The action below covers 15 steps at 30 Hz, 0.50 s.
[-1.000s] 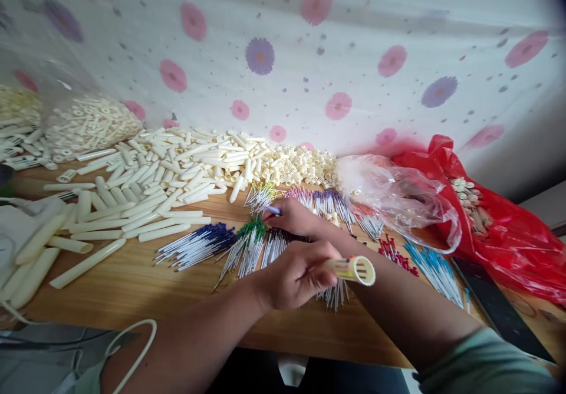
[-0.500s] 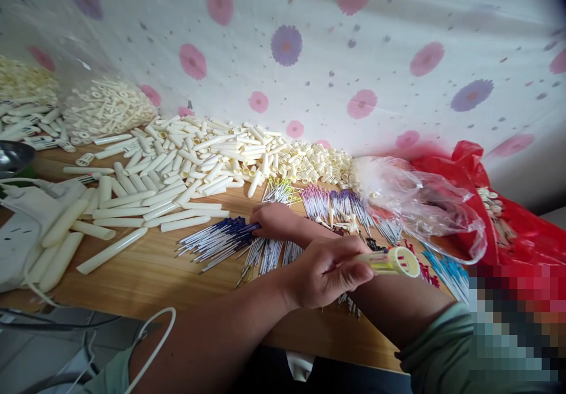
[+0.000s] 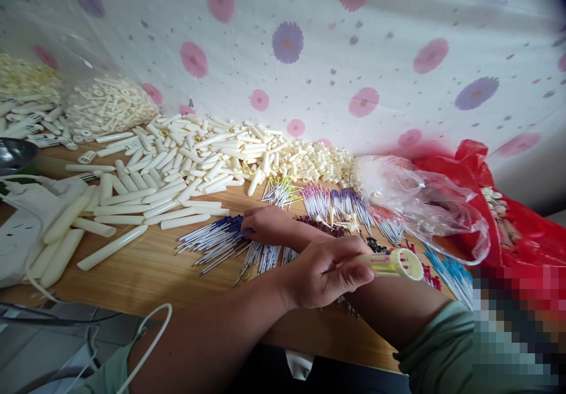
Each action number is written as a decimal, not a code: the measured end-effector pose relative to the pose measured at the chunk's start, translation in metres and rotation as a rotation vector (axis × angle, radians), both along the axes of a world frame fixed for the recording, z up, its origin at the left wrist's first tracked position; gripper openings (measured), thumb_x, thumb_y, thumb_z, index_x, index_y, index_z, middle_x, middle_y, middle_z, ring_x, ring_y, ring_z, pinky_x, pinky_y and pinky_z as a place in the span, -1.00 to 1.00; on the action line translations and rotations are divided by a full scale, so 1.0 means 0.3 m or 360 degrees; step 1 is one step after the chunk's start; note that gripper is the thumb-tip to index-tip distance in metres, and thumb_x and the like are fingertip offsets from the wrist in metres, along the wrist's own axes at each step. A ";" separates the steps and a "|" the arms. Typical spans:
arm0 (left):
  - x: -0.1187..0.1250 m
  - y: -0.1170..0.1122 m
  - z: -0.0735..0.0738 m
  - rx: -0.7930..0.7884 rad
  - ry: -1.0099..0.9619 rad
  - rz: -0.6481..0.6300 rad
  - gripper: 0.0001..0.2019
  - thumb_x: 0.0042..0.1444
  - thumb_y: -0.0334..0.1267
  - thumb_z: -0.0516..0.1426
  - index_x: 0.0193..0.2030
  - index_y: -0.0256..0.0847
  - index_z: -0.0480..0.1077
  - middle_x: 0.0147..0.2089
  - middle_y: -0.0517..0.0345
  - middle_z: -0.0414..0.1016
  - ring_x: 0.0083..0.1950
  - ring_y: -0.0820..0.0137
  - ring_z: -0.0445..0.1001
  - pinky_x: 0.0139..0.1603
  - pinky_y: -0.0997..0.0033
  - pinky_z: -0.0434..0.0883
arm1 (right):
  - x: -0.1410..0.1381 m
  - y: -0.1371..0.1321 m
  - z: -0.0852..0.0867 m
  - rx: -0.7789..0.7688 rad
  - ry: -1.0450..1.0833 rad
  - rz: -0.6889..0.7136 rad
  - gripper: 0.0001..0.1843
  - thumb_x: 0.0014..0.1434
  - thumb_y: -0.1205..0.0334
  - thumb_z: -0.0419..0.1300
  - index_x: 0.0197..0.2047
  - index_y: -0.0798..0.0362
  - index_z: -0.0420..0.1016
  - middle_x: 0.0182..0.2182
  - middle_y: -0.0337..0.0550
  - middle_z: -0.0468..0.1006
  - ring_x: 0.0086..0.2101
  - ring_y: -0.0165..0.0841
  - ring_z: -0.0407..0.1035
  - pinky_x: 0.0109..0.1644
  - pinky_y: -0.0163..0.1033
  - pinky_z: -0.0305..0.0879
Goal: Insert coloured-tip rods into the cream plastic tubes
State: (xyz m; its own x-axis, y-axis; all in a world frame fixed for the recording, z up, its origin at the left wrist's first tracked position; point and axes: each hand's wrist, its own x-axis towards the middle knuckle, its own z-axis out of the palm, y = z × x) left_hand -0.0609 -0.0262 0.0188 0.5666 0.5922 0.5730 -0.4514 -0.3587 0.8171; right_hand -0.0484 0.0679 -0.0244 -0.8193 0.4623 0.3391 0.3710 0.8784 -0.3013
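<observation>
My left hand (image 3: 327,273) is closed around a cream multi-colour pen barrel (image 3: 395,262). Its open end points right and shows coloured refills inside. My right arm crosses beneath the left. My right hand (image 3: 272,224) rests on the wooden table (image 3: 145,270), fingers pinched at the tips of a fan of blue refills (image 3: 212,240). Green-tipped refills (image 3: 265,257) lie just below that hand. Pink and purple refills (image 3: 331,201) lie just beyond it.
Cream barrels (image 3: 177,170) are heaped at the back left, with small cream clips (image 3: 318,164) beside them. A clear bag (image 3: 420,202) and a red bag (image 3: 508,229) sit at the right. A white power strip (image 3: 17,235) and cable lie at the left edge.
My right hand has moved left and nearer, from the yellow-tipped refills to the blue ones. My left hand still holds the barrel in much the same place.
</observation>
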 end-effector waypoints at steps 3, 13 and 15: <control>0.001 0.008 -0.008 -0.0018 0.0011 -0.0006 -0.62 0.22 0.06 -0.02 -0.40 -0.24 0.22 -0.53 0.24 0.20 -0.51 0.52 0.16 -0.44 0.43 0.16 | 0.010 0.012 0.014 -0.0165 -0.0012 0.0094 -0.90 -0.04 0.39 0.33 -0.51 0.04 0.51 -0.49 -0.38 0.47 -0.51 -0.56 0.26 -0.47 -0.42 0.10; 0.001 0.052 -0.027 -0.0074 -0.0117 0.0748 -0.68 0.05 -0.01 0.21 -0.47 -0.24 0.34 -0.56 0.27 0.23 -0.54 0.55 0.18 -0.51 0.48 0.18 | 0.366 -0.040 0.104 -0.1217 0.1096 -0.0463 -0.73 0.03 0.07 0.27 -0.44 0.11 0.41 -0.56 -0.30 0.41 -0.57 -0.51 0.25 -0.49 -0.36 0.20; 0.004 0.073 -0.039 -0.0213 -0.0185 0.0978 -0.78 0.11 -0.15 0.20 -0.44 -0.22 0.34 -0.59 0.31 0.23 -0.59 0.57 0.17 -0.56 0.51 0.18 | 0.446 -0.082 0.106 -0.1314 0.1320 -0.0579 -0.72 -0.02 0.05 0.31 -0.45 0.10 0.41 -0.61 -0.35 0.34 -0.63 -0.56 0.14 -0.55 -0.40 0.07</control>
